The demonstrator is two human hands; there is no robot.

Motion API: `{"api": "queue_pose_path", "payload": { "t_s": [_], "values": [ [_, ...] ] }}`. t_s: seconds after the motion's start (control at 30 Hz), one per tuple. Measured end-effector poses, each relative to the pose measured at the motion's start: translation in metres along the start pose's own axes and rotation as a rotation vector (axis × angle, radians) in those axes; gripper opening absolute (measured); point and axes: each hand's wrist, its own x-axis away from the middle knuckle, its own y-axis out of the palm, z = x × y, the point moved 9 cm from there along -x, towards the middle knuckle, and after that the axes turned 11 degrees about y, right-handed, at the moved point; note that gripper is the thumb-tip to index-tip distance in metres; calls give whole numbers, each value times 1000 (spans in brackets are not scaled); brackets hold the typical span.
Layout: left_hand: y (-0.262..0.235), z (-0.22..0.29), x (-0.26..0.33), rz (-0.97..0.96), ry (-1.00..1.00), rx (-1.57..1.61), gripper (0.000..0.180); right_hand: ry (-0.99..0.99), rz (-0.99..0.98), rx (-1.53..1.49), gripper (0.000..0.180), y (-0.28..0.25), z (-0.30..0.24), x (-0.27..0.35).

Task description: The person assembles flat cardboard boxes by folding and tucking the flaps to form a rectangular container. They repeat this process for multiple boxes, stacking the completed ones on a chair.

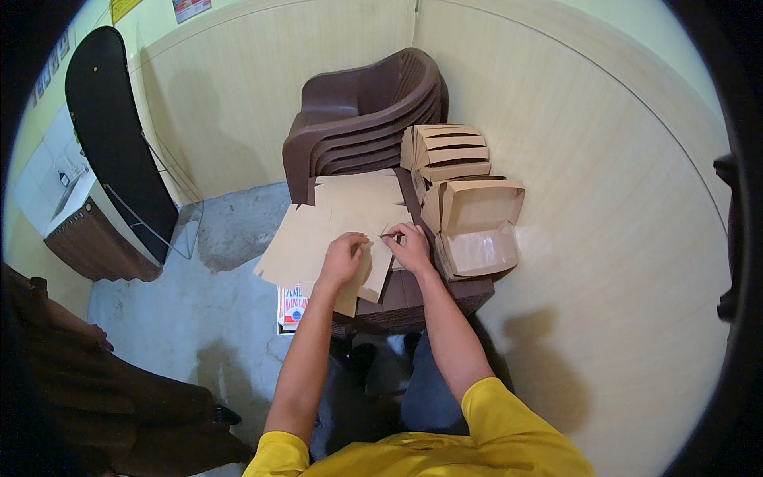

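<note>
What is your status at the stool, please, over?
Left hand flat on stack of flat brown cardboard box blanks. Right hand pinching top blank's edge. Folded brown cardboard boxes piled close right, not obstructing.

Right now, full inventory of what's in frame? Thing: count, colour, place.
Flat cardboard box blanks: a stack, count unclear, tan, on the dark seat ahead of the person.
Folded cardboard boxes: a nested row, several, tan, right of the blanks, by the wall.
Open folded box: one, tan, lid up, nearest end of that row.
Plastic chairs: a stack, dark brown, in the corner behind the blanks.
Printed carton: one, white with red and blue, on the floor under the blanks' edge.
Black board: one, leaning at far left.
Another person's clothing: dark, lower left.
Left hand: flat on the top blank.
Right hand: fingers pinching the blank's edge.
</note>
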Motion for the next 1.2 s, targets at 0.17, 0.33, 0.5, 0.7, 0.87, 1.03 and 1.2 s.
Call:
{"api": "queue_pose_path", "payload": {
  "t_s": [0.17, 0.33, 0.5, 0.7, 0.87, 1.03, 1.2],
  "values": [
    [-69, 35, 55, 274, -37, -69, 23, 2, 78, 5, 34, -1, -2, 1],
    [-66, 95, 99, 238, 144, -224, 40, 25, 102, 47, 38, 2, 3, -1],
    [-20, 101, 106, 127, 74, -374, 48, 99, 107, 46, 44, 5, 4, -13],
    [5, 67, 100, 6, -276, -162, 26, 242, -3, -51, 43, 2, 5, -18],
    [-13, 81, 83, 491, -144, 1, 17, 475, -208, -658, 43, 30, 13, 1],
    [7, 53, 66, 112, -177, -70, 32, -34, -91, 32, 46, 32, -34, 29],
    [-20, 64, 80, 318, -171, -329, 30, -62, -138, 219, 49, 43, -46, 42]
  ]
}}
